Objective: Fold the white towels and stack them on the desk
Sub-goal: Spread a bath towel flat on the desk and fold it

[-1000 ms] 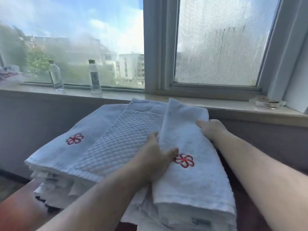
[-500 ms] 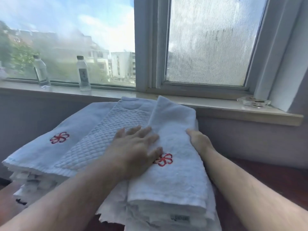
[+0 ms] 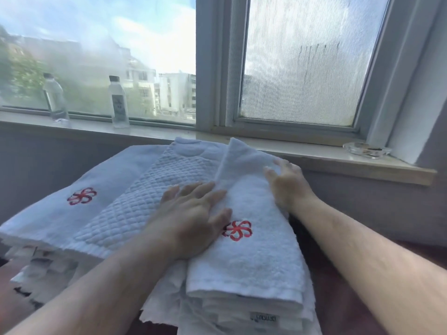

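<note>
A person's two bare forearms reach forward over a pile of folded white towels on a dark reddish-brown desk (image 3: 348, 298) below a window.

The left hand (image 3: 191, 221) lies palm down with its fingers straight and slightly spread, pressing flat across the seam between two towels. Under its fingertips and toward its thumb side sits a folded white terry towel with a red embroidered flower emblem (image 3: 251, 252); the emblem lies just beside the thumb. Under the heel of the hand and out past its little-finger side lies a folded white towel with a quilted diamond texture (image 3: 145, 201). Further out on that same side is another smooth folded white towel with a red flower emblem (image 3: 79, 197).

The right hand (image 3: 289, 184) rests at the far right edge of the terry towel, beyond the left hand's fingertips, with its fingers extended and loosely spread, touching the cloth. It pinches nothing.

Beneath these top towels, more white folded layers (image 3: 217, 308) show at the near edge of the pile, one with a small sewn label.

Well beyond both hands, a pale stone windowsill (image 3: 302, 151) runs across the view. Two clear plastic water bottles with dark caps stand on it far past the left hand: one (image 3: 118, 102) nearer, one (image 3: 54, 97) further out. A clear glass ashtray (image 3: 365, 149) sits on the sill past the right hand. One window pane is fogged.
</note>
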`<state>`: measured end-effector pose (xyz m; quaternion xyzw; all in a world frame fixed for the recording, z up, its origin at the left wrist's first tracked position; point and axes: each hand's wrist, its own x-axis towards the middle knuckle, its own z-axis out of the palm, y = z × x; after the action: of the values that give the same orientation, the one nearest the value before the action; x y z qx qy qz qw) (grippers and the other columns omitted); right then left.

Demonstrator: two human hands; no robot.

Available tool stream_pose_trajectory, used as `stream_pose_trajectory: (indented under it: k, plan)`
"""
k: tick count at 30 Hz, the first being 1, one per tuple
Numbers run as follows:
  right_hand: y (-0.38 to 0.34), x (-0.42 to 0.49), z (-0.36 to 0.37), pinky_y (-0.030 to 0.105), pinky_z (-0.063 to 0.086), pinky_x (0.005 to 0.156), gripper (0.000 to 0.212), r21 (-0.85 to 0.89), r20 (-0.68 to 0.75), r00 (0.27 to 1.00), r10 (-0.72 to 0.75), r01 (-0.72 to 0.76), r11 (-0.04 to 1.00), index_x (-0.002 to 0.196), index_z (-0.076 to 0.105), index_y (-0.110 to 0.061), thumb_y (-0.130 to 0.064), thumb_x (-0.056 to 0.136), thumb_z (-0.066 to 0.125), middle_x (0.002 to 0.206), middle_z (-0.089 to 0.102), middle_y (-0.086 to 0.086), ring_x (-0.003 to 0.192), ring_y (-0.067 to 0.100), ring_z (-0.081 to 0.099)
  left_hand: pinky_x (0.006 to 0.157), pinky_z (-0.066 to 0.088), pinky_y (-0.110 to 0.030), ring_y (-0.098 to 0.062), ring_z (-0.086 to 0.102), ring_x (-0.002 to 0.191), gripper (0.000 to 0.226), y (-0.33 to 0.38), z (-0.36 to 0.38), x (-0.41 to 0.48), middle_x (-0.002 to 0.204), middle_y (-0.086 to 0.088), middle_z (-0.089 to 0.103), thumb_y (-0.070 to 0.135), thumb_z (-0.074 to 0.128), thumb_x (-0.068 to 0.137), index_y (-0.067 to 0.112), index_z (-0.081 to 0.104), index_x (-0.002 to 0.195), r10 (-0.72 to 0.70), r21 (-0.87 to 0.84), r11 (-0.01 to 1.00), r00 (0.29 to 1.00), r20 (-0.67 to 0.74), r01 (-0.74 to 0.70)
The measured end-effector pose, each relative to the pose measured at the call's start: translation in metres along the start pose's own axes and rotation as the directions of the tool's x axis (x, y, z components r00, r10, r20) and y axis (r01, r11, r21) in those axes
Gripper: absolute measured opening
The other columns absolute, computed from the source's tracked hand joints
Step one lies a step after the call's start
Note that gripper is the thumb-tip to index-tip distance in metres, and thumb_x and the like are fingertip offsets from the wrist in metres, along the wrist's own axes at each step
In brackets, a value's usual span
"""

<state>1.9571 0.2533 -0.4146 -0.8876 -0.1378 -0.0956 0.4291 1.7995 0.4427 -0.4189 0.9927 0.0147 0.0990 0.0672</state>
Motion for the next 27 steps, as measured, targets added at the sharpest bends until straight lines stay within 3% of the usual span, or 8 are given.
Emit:
stream_pose_trajectory:
  k: [4, 8, 12, 16, 19, 21, 25, 27]
  plan:
    - [-0.024, 0.033, 0.017, 0.045, 0.022, 0.122, 0.049, -0.151, 0.214, 0.967, -0.141, 0.175, 0.973, 0.142, 0.054, -0.026, -0.051, 0.104, 0.036, 0.156, 0.042, 0.001, 0.147, 0.024, 0.032, 0.123, -0.003, -0.043, -0.003, -0.004, 0.152, 0.076, 0.001, 0.005, 0.0, 0.167, 0.019, 0.003, 0.077, 0.012, 0.091, 0.041, 0.011, 0.158, 0.001, 0.054, 0.999, 1.0, -0.011, 0.0]
    - [-0.026, 0.061, 0.038, 0.042, 0.012, 0.126, 0.057, -0.308, 0.417, 0.904, -0.091, 0.235, 0.922, 0.16, 0.025, -0.03, -0.052, 0.108, 0.027, 0.167, 0.025, 0.0, 0.154, 0.02, 0.02, 0.122, -0.005, -0.047, -0.006, -0.006, 0.153, 0.096, 0.004, 0.009, 0.003, 0.167, 0.017, 0.0, 0.085, -0.002, 0.077, 0.037, 0.012, 0.159, 0.011, 0.08, 0.997, 1.0, 0.015, -0.012]
    - [-0.025, 0.074, 0.046, 0.047, 0.013, 0.125, 0.073, -0.423, 0.433, 0.9, -0.046, 0.248, 0.871, 0.159, 0.023, -0.036, -0.073, 0.097, 0.029, 0.167, 0.022, -0.004, 0.154, 0.019, 0.018, 0.12, -0.005, -0.05, -0.009, -0.004, 0.153, 0.113, 0.002, 0.011, 0.007, 0.168, 0.016, 0.003, 0.092, -0.006, 0.065, 0.034, 0.017, 0.159, 0.017, 0.083, 0.996, 1.0, 0.027, -0.019]
    - [-0.017, 0.069, 0.051, 0.052, 0.008, 0.125, 0.078, -0.345, 0.446, 0.895, -0.023, 0.196, 0.918, 0.159, 0.01, -0.046, -0.079, 0.092, 0.031, 0.169, 0.011, -0.009, 0.156, 0.02, 0.005, 0.118, -0.008, -0.049, -0.009, -0.003, 0.153, 0.116, 0.002, 0.018, 0.009, 0.168, 0.014, 0.006, 0.094, -0.004, 0.064, 0.031, 0.021, 0.158, 0.019, 0.086, 0.996, 0.999, 0.027, -0.021]
    - [-0.015, 0.057, 0.037, 0.036, 0.023, 0.122, 0.053, -0.122, 0.425, 0.9, -0.096, 0.162, 0.979, 0.152, 0.042, -0.037, -0.054, 0.102, 0.048, 0.161, 0.035, -0.007, 0.15, 0.016, 0.029, 0.118, -0.009, -0.049, -0.01, -0.003, 0.153, 0.117, 0.003, 0.018, 0.011, 0.168, 0.012, 0.007, 0.096, -0.002, 0.064, 0.031, 0.023, 0.157, 0.009, 0.073, 0.997, 0.999, 0.046, -0.012]
    - [-0.014, 0.04, 0.017, 0.021, 0.044, 0.101, 0.031, 0.033, 0.446, 0.892, -0.066, 0.058, 0.998, 0.133, 0.064, -0.022, -0.03, 0.106, 0.051, 0.141, 0.059, 0.001, 0.122, 0.013, 0.058, 0.119, -0.009, -0.048, -0.01, -0.004, 0.153, 0.116, 0.003, 0.015, 0.011, 0.168, 0.012, 0.005, 0.096, 0.001, 0.064, 0.03, 0.02, 0.158, 0.002, 0.088, 0.996, 0.998, 0.068, -0.008]
    - [-0.013, -0.017, -0.024, 0.028, 0.038, 0.108, 0.042, -0.139, 0.437, 0.899, 0.004, 0.063, 0.988, 0.142, 0.057, -0.018, -0.032, 0.102, 0.058, 0.138, 0.055, -0.007, 0.124, 0.013, 0.053, 0.122, -0.009, -0.049, -0.013, -0.005, 0.154, 0.109, 0.005, 0.007, -0.001, 0.169, 0.008, 0.003, 0.092, 0.002, 0.072, 0.028, 0.013, 0.159, -0.011, 0.098, 0.995, 0.997, 0.082, 0.003]
    - [-0.012, -0.048, -0.04, 0.024, 0.039, 0.1, 0.039, -0.178, 0.441, 0.898, 0.007, 0.08, 0.981, 0.137, 0.061, -0.015, -0.033, 0.103, 0.057, 0.139, 0.059, -0.006, 0.119, 0.012, 0.057, 0.123, -0.007, -0.047, -0.015, -0.006, 0.155, 0.1, 0.01, 0.004, -0.012, 0.169, 0.007, 0.0, 0.087, 0.004, 0.081, 0.027, 0.009, 0.16, -0.035, 0.115, 0.993, 0.995, 0.093, 0.024]
